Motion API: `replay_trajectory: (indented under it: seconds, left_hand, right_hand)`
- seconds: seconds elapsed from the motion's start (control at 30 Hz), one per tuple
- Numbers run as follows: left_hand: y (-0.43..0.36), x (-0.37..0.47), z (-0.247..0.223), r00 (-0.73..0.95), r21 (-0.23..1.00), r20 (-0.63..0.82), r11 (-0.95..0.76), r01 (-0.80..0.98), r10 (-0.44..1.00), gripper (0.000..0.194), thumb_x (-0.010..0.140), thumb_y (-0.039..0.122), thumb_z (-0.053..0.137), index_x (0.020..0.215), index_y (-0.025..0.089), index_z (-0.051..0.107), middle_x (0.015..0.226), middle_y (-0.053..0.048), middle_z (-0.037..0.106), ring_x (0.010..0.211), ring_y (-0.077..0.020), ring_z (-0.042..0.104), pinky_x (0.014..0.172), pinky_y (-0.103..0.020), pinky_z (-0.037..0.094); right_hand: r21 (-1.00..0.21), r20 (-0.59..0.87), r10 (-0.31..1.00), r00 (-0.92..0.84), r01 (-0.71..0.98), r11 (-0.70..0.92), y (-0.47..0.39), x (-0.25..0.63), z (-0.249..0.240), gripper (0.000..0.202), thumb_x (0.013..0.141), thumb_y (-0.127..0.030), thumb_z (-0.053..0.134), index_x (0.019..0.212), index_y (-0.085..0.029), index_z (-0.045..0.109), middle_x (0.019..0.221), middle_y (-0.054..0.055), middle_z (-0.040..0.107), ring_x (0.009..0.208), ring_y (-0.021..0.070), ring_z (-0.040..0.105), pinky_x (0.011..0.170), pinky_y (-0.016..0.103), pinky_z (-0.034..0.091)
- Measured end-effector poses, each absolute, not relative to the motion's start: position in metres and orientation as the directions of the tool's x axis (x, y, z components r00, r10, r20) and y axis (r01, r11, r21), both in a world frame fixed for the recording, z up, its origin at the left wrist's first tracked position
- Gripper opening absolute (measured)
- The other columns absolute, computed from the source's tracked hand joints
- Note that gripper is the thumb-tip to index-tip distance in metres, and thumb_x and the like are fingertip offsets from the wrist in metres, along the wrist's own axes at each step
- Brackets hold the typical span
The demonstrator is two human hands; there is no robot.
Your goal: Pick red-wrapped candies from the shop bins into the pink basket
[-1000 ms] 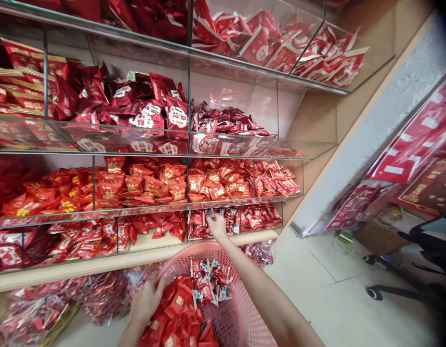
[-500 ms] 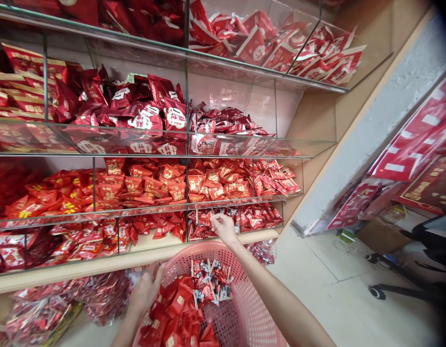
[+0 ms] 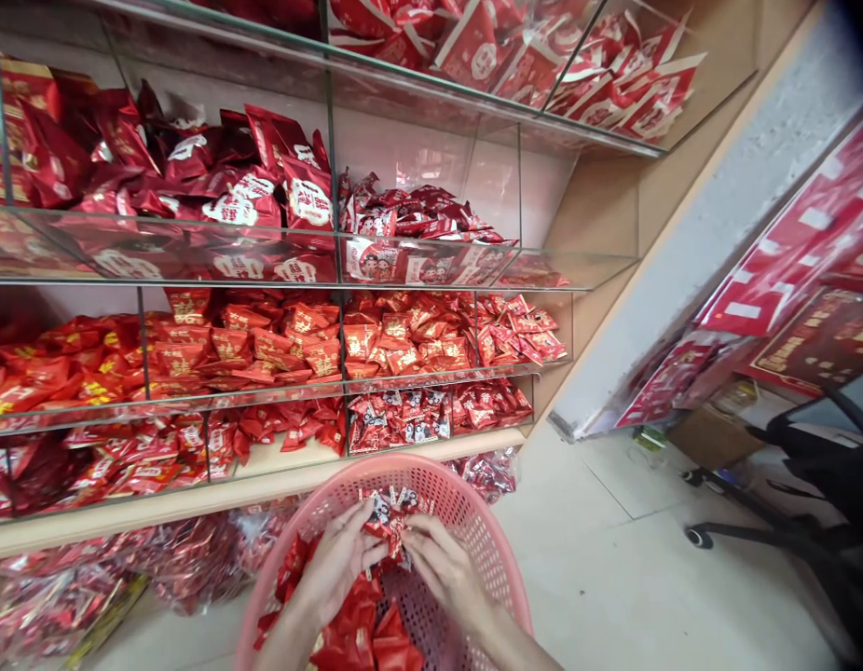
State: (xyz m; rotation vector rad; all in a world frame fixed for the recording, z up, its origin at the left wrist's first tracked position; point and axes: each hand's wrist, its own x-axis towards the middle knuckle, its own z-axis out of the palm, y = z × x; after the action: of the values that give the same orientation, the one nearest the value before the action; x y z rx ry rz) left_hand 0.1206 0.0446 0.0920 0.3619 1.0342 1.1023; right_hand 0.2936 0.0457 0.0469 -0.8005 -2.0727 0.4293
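Both hands are over a pink perforated basket (image 3: 505,559). My left hand (image 3: 339,559) has its fingers curled round the left side of small red packets with black-and-white prints (image 3: 390,520). From the right, my right hand (image 3: 442,564) pinches the same packets. Below the hands, plain red packets with gold marks (image 3: 354,624) lie in the left part of the basket. More of the printed packets (image 3: 424,424) sit in a bottom shelf compartment just behind the basket.
Glass-divided shelves (image 3: 264,284) full of red packets span the left and middle. Clear bags of packets (image 3: 186,559) lie under the bottom shelf. To the right are a grey wall edge (image 3: 676,252), a black wheeled chair (image 3: 823,457) and tiled floor (image 3: 606,578).
My right hand has come down from the bottom shelf into the basket. My left hand has moved from the basket's rim to the printed packets. The view has shifted slightly.
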Motion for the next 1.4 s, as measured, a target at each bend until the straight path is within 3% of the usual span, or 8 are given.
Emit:
replay_trajectory:
  seconds: [0.17,0.3,0.57,0.97,1.03,1.1,1.2,1.4]
  left_hand:
    - [0.040,0.137,0.081,-0.105,0.721,-0.504,0.350,-0.598,0.857,0.035,0.071,0.025,0.068,0.103,0.016,0.056,0.074,0.001,0.063,0.055,-0.0061,0.058,0.079,-0.031,0.052]
    - [0.030,0.158,0.064,-0.094,0.738,-0.459,0.320,-0.594,0.884,0.042,0.068,0.036,0.070,0.103,0.015,0.059,0.087,-0.003,0.065,0.067,-0.0085,0.061,0.081,-0.031,0.052]
    - [-0.006,0.186,0.034,-0.100,0.844,-0.426,0.355,-0.403,0.899,0.040,0.061,0.051,0.069,0.071,0.013,0.060,0.064,0.004,0.047,0.057,-0.0063,0.049,0.059,-0.023,0.053]
    - [-0.015,0.181,0.035,-0.078,0.880,-0.421,0.386,-0.276,0.904,0.047,0.062,0.060,0.061,0.056,0.015,0.049,0.052,0.007,0.032,0.045,-0.0053,0.036,0.042,-0.022,0.049]
    - [-0.019,0.175,0.034,-0.065,0.919,-0.378,0.366,-0.144,0.924,0.045,0.068,0.061,0.055,0.065,0.016,0.058,0.055,0.003,0.046,0.052,-0.0096,0.048,0.054,-0.027,0.054]
    - [-0.024,0.167,0.040,0.009,0.967,-0.249,0.247,0.065,0.969,0.043,0.076,0.054,0.051,0.097,0.019,0.064,0.087,-0.005,0.065,0.084,-0.0173,0.060,0.082,-0.031,0.051]
    - [-0.028,0.157,0.062,0.279,0.930,-0.067,-0.041,0.364,0.958,0.067,0.072,0.042,0.061,0.134,0.029,0.038,0.136,-0.004,0.044,0.125,-0.0212,0.039,0.106,-0.033,0.030]
    - [-0.022,0.163,0.094,0.541,0.810,-0.186,-0.184,0.557,0.820,0.060,0.074,0.034,0.060,0.131,0.037,0.040,0.130,0.002,0.051,0.118,-0.0194,0.047,0.104,-0.032,0.033]
  right_hand:
    - [-0.954,0.226,0.974,0.007,0.205,0.220,0.030,0.282,0.045,0.023,0.085,-0.035,0.050,0.099,-0.018,0.056,0.092,0.007,0.060,0.079,0.0154,0.059,0.067,0.026,0.050]
    - [-0.993,-0.106,0.985,-0.138,0.072,-0.097,0.018,0.288,0.040,0.036,0.083,-0.050,0.046,0.071,-0.016,0.053,0.059,-0.002,0.052,0.053,0.0106,0.051,0.048,0.020,0.041]
    - [-0.974,-0.090,0.976,-0.197,0.222,-0.045,-0.016,0.330,0.033,0.037,0.086,-0.048,0.041,0.064,-0.018,0.043,0.056,-0.003,0.045,0.051,0.0093,0.044,0.050,0.021,0.034]
    - [-0.988,-0.118,0.974,-0.192,0.121,-0.096,-0.033,0.329,0.050,0.043,0.082,-0.055,0.043,0.059,-0.019,0.041,0.049,-0.004,0.041,0.043,0.0070,0.035,0.043,0.020,0.026]
    - [-0.985,-0.165,0.964,-0.208,0.082,-0.151,-0.034,0.329,0.054,0.044,0.080,-0.058,0.045,0.059,-0.019,0.039,0.047,-0.005,0.040,0.040,0.0061,0.033,0.041,0.019,0.025]
    - [-0.975,-0.222,0.946,-0.238,0.040,-0.218,-0.033,0.331,0.055,0.046,0.078,-0.061,0.045,0.059,-0.020,0.039,0.046,-0.006,0.040,0.039,0.0051,0.031,0.041,0.019,0.024]
    - [-0.959,-0.269,0.914,-0.305,0.000,-0.282,-0.029,0.336,0.049,0.046,0.078,-0.061,0.046,0.060,-0.019,0.040,0.046,-0.006,0.039,0.038,0.0044,0.029,0.040,0.019,0.022]
    - [-0.965,-0.234,0.900,-0.368,-0.021,-0.260,-0.028,0.340,0.030,0.047,0.076,-0.061,0.048,0.060,-0.017,0.042,0.051,-0.004,0.043,0.044,0.0050,0.033,0.043,0.018,0.024]
